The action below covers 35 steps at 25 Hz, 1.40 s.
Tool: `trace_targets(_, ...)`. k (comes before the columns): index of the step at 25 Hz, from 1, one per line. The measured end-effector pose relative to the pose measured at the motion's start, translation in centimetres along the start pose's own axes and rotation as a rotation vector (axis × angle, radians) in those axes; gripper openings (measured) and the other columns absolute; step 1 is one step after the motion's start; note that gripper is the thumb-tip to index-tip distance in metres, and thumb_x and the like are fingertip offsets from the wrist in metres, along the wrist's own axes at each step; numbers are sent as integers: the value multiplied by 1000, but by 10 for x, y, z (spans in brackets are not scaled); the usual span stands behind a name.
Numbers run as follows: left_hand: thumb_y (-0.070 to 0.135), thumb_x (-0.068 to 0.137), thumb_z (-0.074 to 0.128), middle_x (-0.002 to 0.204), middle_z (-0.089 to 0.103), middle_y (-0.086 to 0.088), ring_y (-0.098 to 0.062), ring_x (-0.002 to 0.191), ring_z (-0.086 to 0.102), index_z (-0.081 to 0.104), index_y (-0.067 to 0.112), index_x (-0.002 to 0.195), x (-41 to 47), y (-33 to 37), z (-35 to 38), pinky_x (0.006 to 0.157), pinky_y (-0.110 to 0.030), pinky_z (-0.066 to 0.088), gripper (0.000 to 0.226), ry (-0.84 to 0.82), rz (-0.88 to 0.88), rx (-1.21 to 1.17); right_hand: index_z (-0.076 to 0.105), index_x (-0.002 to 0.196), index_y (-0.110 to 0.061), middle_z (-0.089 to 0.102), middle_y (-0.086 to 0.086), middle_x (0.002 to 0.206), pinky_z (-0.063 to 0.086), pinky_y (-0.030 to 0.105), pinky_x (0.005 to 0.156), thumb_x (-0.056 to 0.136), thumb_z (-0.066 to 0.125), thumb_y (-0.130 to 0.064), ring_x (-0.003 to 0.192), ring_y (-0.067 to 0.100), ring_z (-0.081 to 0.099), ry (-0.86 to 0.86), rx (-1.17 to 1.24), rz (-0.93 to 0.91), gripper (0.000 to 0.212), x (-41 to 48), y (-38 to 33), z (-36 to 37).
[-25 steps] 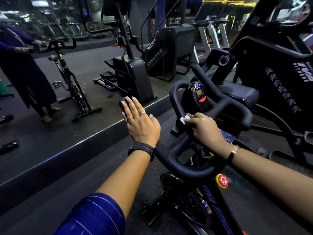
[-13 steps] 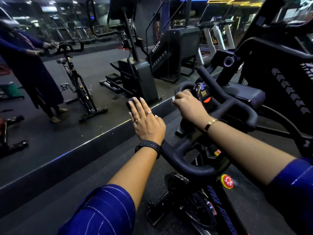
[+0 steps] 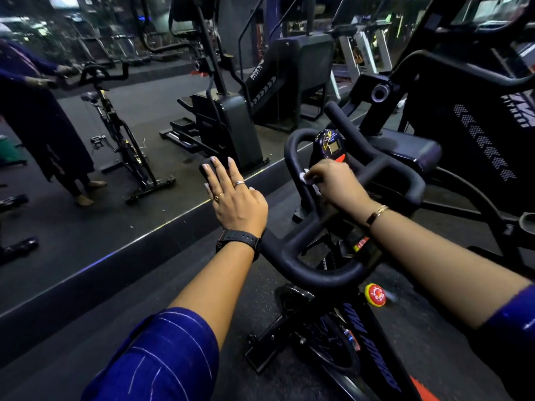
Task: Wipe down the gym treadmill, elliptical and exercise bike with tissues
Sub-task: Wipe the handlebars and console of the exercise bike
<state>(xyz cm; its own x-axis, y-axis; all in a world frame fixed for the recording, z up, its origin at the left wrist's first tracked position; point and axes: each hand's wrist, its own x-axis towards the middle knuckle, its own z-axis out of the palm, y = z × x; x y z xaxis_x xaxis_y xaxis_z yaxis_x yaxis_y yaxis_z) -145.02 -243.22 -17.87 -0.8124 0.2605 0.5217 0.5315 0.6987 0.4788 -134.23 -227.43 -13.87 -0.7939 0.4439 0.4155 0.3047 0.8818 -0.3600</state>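
Black exercise bike handlebars [image 3: 318,274] are seen mid-frame. Their left end is touched by the flat left hand [image 3: 237,204]. A white bit, maybe a tissue [image 3: 303,178], is squeezed on the front loop by the curled right hand [image 3: 337,185].

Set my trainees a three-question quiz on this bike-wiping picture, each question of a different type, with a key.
1. True or false: the left hand lies flat, fingers straight, on a handlebar end.
2. Which hand holds the tissue against the handlebar? A: left hand. B: right hand. C: neither.
3. Fill in: the round knob below the handlebar is mostly ___.
Key: 1 true; 2 B; 3 red.
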Motion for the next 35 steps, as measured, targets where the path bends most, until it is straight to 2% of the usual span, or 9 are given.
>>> trace_targets(2, 20, 86, 49, 164, -4, -11, -27, 151, -11, 20, 14, 155, -1, -1, 0, 123, -42, 2, 76, 3, 7, 6, 67, 94, -8, 66, 16, 97, 45, 38, 78, 85, 59, -5, 92, 36, 63, 21, -15, 39, 12, -22, 3, 11)
trace_targets(6, 20, 86, 50, 164, -3, -10, -27, 151, -10, 26, 16, 154, 1, -1, 3, 123, -45, 9, 72, 20, -5, -20, 65, 81, -7, 60, 13, 80, 44, 40, 73, 77, 69, -6, 80, 38, 58, -30, -173, -206, 6, -62, 32, -5)
trace_targets(9, 18, 86, 51, 164, -3, -10, -27, 151, -10, 28, 17, 153, 1, 0, 4, 122, -45, 10, 71, 24, -9, -28, 72, 89, -5, 62, 20, 87, 44, 40, 75, 80, 67, -9, 83, 42, 58, 147, -200, 33, 11, -29, 64, -21)
trace_targets(11, 18, 86, 51, 164, -4, -9, -26, 151, -10, 31, 18, 152, -1, -1, 4, 122, -46, 12, 69, 21, -7, -27, 73, 100, -7, 61, 21, 102, 44, 40, 79, 84, 62, -7, 95, 41, 58, 133, -200, 239, 20, -16, 80, -20)
trace_targets(18, 15, 86, 51, 164, -3, -9, -27, 151, -9, 40, 19, 148, 4, -1, 3, 122, -47, 14, 63, 23, -29, -36, 66, 99, 2, 59, 21, 98, 46, 44, 74, 87, 47, 2, 95, 42, 58, 137, -283, 303, 23, -29, 51, 5)
trace_targets(23, 14, 88, 51, 165, 0, -8, -27, 151, -5, 44, 17, 146, 3, -1, 1, 120, -48, 18, 59, 28, -29, -53, 62, 102, 1, 58, 15, 104, 44, 41, 77, 88, 48, 3, 103, 36, 51, 19, -224, 87, 20, -72, -15, 21)
trace_targets(27, 14, 89, 51, 165, -1, -6, -26, 151, -6, 45, 17, 145, 1, 0, -1, 121, -47, 16, 56, 28, -37, -44, 66, 109, -9, 59, 10, 106, 42, 36, 78, 90, 49, -2, 105, 33, 54, -70, -153, 16, 27, -80, -11, 9)
trace_targets(31, 14, 89, 51, 165, -1, -5, -26, 151, -6, 47, 17, 145, -1, 0, 0, 122, -46, 11, 56, 32, -43, -57, 73, 103, -14, 64, 11, 104, 46, 36, 85, 84, 57, -7, 102, 32, 59, -8, 89, 131, 26, -56, 10, -9)
trace_targets(35, 14, 89, 53, 165, 0, -6, -26, 151, -6, 48, 18, 144, -1, 1, 4, 123, -46, 7, 55, 48, -23, -77, 69, 100, -5, 57, 14, 103, 42, 39, 81, 85, 53, -5, 100, 37, 52, -3, -103, 103, 22, -61, 10, 17)
